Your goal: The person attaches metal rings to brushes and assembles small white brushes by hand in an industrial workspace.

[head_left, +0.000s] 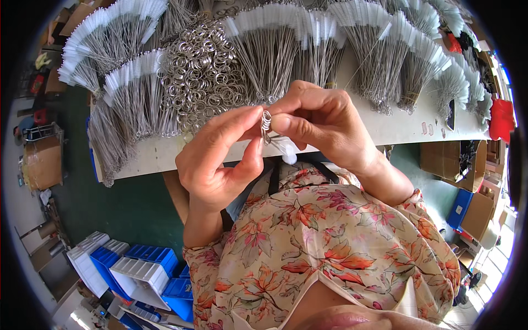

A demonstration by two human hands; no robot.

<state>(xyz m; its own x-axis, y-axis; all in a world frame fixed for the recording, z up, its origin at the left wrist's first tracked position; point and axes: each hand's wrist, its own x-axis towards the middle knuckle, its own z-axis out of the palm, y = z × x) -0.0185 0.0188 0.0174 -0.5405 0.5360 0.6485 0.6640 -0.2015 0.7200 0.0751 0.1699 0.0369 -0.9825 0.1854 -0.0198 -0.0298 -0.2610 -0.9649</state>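
Note:
My left hand [217, 157] and my right hand [324, 124] meet in front of me, just over the table's near edge. Between their fingertips is a small stack of shiny metal rings [266, 121], with thin wire showing just below it. Left thumb and forefinger close on the rings from one side; the right thumb and forefinger pinch at the other. A white-bristled wire brush [288, 153] shows under the fingers, pointing toward me; how its wire joins the rings is hard to make out.
A big pile of loose metal rings [201, 77] lies on the white table [159, 157]. Bundles of wire brushes [269, 52] fan out on both sides of it. Blue and white plastic bins [146, 269] stand on the green floor at lower left; a cardboard box [445, 159] is at right.

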